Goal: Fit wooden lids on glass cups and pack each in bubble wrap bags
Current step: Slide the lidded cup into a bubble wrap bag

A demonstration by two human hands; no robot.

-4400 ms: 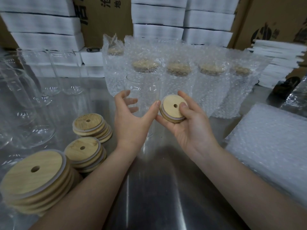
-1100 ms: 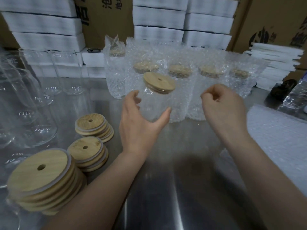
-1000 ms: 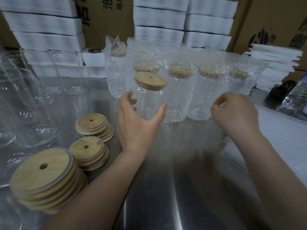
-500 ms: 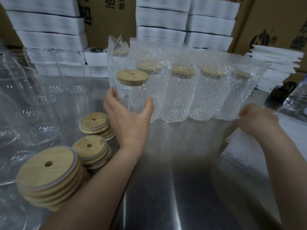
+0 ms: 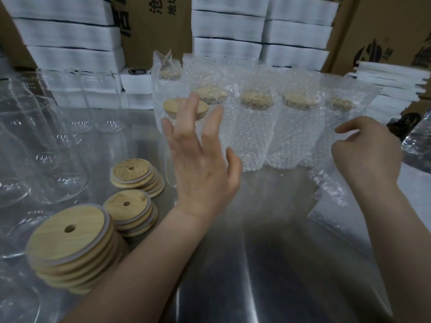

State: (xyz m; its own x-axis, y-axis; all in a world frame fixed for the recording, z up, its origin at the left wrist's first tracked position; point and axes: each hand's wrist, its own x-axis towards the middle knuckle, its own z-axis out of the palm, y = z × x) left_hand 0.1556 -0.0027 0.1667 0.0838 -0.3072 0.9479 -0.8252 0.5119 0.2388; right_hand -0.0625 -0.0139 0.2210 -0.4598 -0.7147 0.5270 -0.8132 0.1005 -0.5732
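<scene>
The left hand (image 5: 200, 164) is motion-blurred and covers most of the glass cup (image 5: 168, 159) and the right part of its wooden lid (image 5: 173, 107), so it is not possible to see if the fingers touch the glass. The lids inside the far row of bubble wrap bags (image 5: 254, 127) show only as pale brown shapes through the wrap. The empty glasses (image 5: 35, 159) at the left and the flat bags (image 5: 417, 197) at the right are cut by the picture edges.
</scene>
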